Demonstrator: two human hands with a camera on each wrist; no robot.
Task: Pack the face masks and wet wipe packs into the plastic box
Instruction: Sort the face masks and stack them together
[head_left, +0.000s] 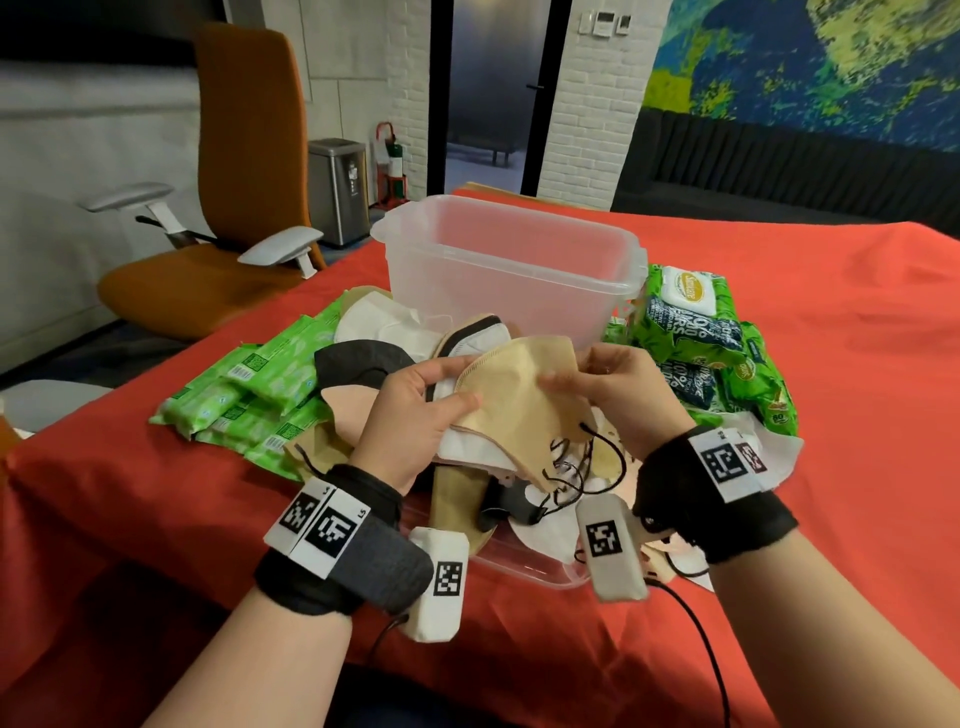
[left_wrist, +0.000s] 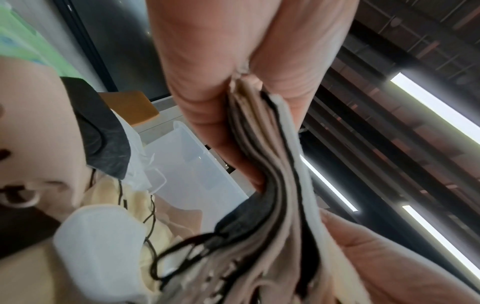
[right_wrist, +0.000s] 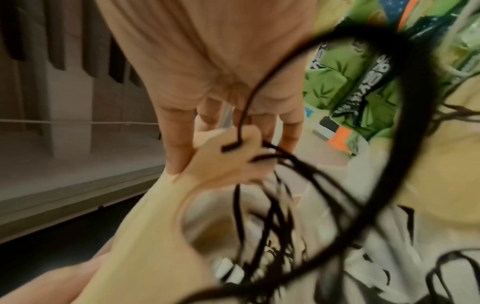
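The left hand is gripping a stack of folded fabric face masks, topped by a tan one, with the thumb on top and the fingers underneath; the left wrist view is showing several tan, black and white layers clamped edge-on. The right hand is pinching the stack's far edge between thumb and fingers. The stack is hovering above the loose mask pile, just in front of the clear rectangular plastic box, which is standing open and apparently empty on the red-covered worktop. Slim light-green wipe packs are lying to the left; bulkier green wet wipe packs with white flip lids are sitting to the right of the box.

Hazards, as judged:
- Black elastic ear loops are dangling below the stack; they could snag masks lying beneath and drag them along on lifting.
- The layers are held by friction only; loosening either grip could let the stack fan apart.
- The light box could slide if the stack catches its rim.
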